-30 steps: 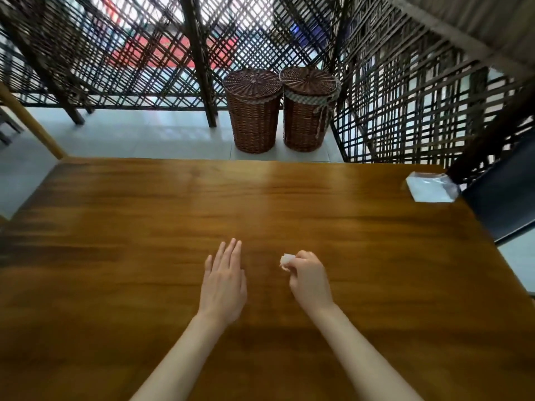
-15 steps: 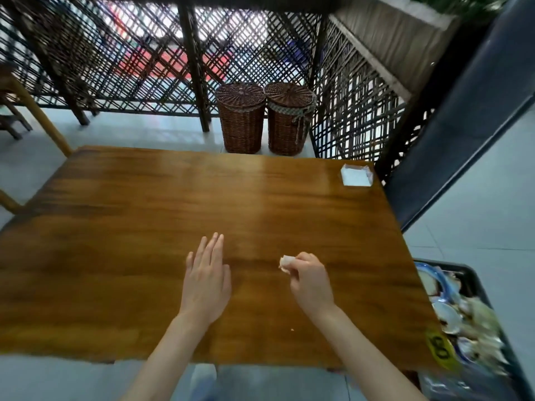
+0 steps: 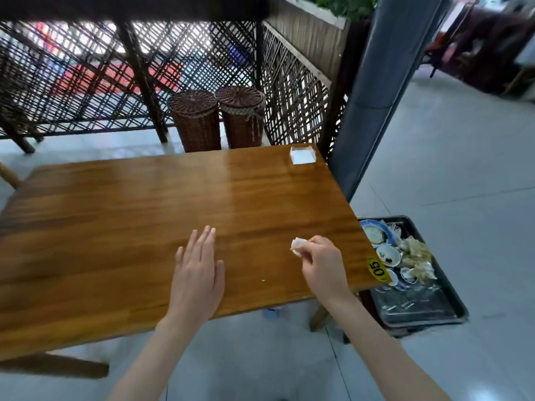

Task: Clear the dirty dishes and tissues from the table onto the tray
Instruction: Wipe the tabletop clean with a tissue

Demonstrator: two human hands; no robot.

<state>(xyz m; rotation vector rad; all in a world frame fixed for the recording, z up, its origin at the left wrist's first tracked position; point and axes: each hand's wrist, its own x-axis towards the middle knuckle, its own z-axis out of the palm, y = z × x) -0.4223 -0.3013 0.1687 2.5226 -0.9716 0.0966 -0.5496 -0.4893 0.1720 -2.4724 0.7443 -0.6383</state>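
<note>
Right hand [image 3: 322,266]: pinches a crumpled tissue [image 3: 298,246] above the table [image 3: 115,227], near its right edge.
Left hand [image 3: 197,273]: fingers straight, palm down over the table, holding nothing.
Tray [image 3: 434,316]: on the floor just beside the table's right corner, holding dirty dishes [image 3: 382,244] and used tissues [image 3: 417,256].
Done: the dishes appear cleared.
Left: the held tissue must reach the tray; a small crumb [image 3: 263,280] and a clear napkin holder [image 3: 302,154] at the far corner are on the table.
Hard to tell: the tray's inner edge lies under the table; the glassware in it is blurred.
</note>
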